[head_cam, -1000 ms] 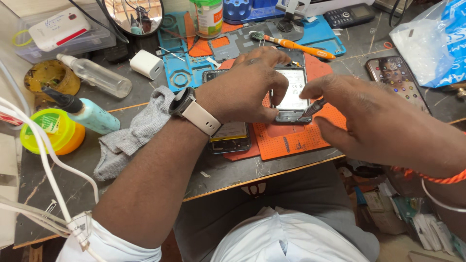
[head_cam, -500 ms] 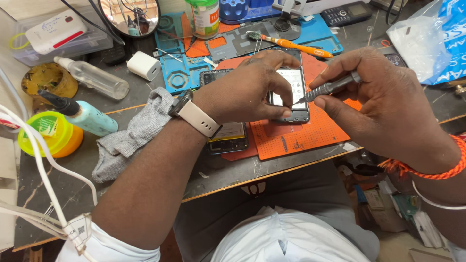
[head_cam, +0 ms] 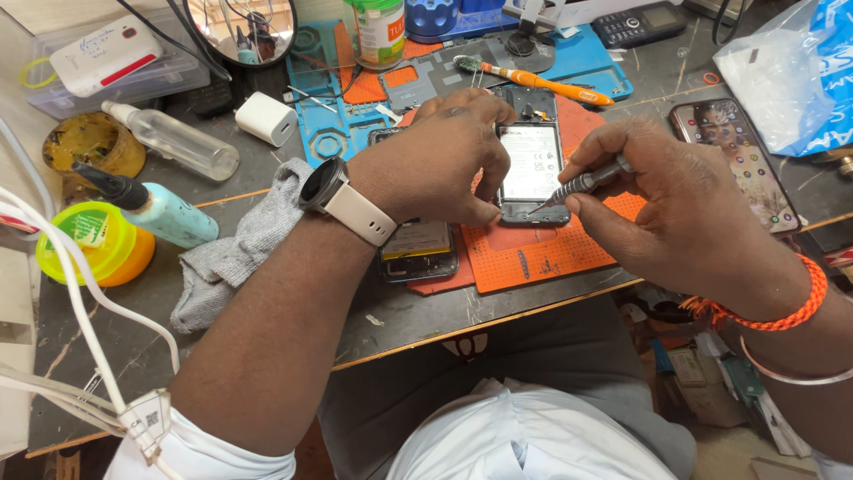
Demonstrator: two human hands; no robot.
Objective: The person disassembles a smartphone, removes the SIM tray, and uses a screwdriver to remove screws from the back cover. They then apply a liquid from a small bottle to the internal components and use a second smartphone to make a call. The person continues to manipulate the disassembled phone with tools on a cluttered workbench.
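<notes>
Opened phone: black smartphone with its back cover off (head_cam: 530,169) lies on the orange rubber work mat (head_cam: 551,253) on the grey tabletop (head_cam: 444,311); its white-labelled battery faces up, the print too small to make out.
Left hand (head_cam: 444,156): fingers curled over the phone's left edge and top, pressing it to the mat and hiding that side.
Right hand (head_cam: 662,204): fingers pinched shut round a slim metal screwdriver (head_cam: 582,185), its tip touching the phone's lower right corner; the handle end is covered by the hand.
Second phone: dark handset with a yellowish label (head_cam: 418,249), half hidden under the left wrist.
Third phone: screen-up handset with coloured icons (head_cam: 733,147) right of the mat, its lower part behind the right hand.
Containers: clear plastic bottle (head_cam: 178,142) lying flat, teal squeeze bottle with black nozzle (head_cam: 155,209), yellow-green round tub (head_cam: 89,240) with a green-white label, all at left.
Cut off: white jar with a green lid and a green and red label (head_cam: 378,31), clipped by the top edge.
</notes>
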